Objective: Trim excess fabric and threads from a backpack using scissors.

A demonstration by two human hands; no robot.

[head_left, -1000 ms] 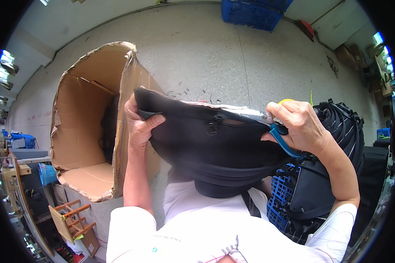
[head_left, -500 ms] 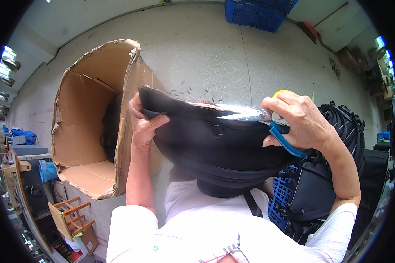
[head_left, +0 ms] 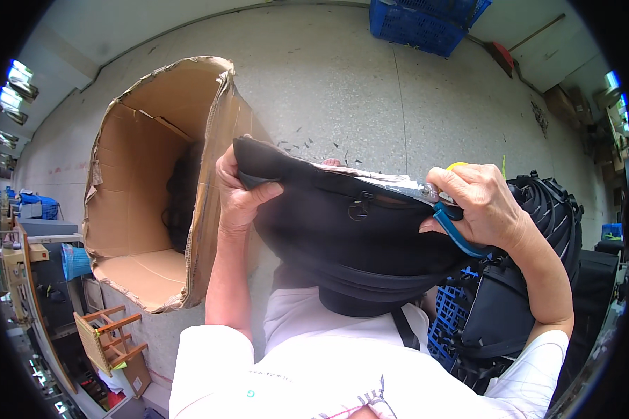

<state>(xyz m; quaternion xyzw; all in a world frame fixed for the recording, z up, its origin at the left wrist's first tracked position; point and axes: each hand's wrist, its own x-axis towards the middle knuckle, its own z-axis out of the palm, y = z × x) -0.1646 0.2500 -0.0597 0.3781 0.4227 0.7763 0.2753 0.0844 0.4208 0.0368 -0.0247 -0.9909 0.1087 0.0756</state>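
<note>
Head cam, L of the pair, looks steeply down & a bit fwd from above the white shirt, which sits v. close along the btm. L hand & R hand are approx mid-frame, near the lens; the floor lies farther off, its far edge arcing across the top by the wall. Pic upright, not mirrored; wide fisheye FOV, straight lines bent twd the dark rim.

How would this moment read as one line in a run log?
left hand: gripping corner of black fabric | right hand: holding scissors along its upper edge | at left: open cardboard box | at right: blue basket
</note>
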